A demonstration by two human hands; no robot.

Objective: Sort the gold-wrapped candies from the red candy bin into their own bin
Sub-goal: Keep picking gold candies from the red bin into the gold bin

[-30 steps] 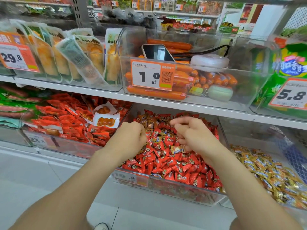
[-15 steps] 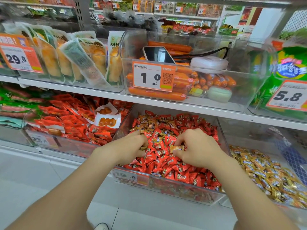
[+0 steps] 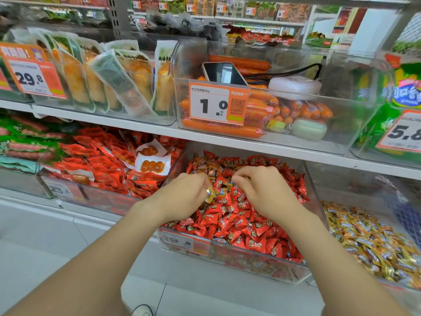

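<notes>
A clear bin (image 3: 230, 256) on the lower shelf is full of red-wrapped candies (image 3: 239, 222) with some gold-wrapped ones (image 3: 211, 171) mixed in near the back. Both my hands are over this bin. My left hand (image 3: 184, 196) is curled and holds gold-wrapped candies (image 3: 210, 194) that stick out from under its fingers. My right hand (image 3: 262, 190) reaches into the pile, its fingertips pinching at a gold candy (image 3: 245, 178). To the right stands the bin of gold-wrapped candies (image 3: 369, 238).
Left of the red candy bin is a bin of red snack packets (image 3: 100, 165). The shelf above (image 3: 227, 140) overhangs the bins and carries a clear box of orange sausages (image 3: 250, 115) with a phone (image 3: 224, 74) on top. White floor lies below.
Both hands have moved further back into the red candy bin. The left hand now shows gold candies in its grip. The right hand shifted from the middle of the pile toward the rear.
</notes>
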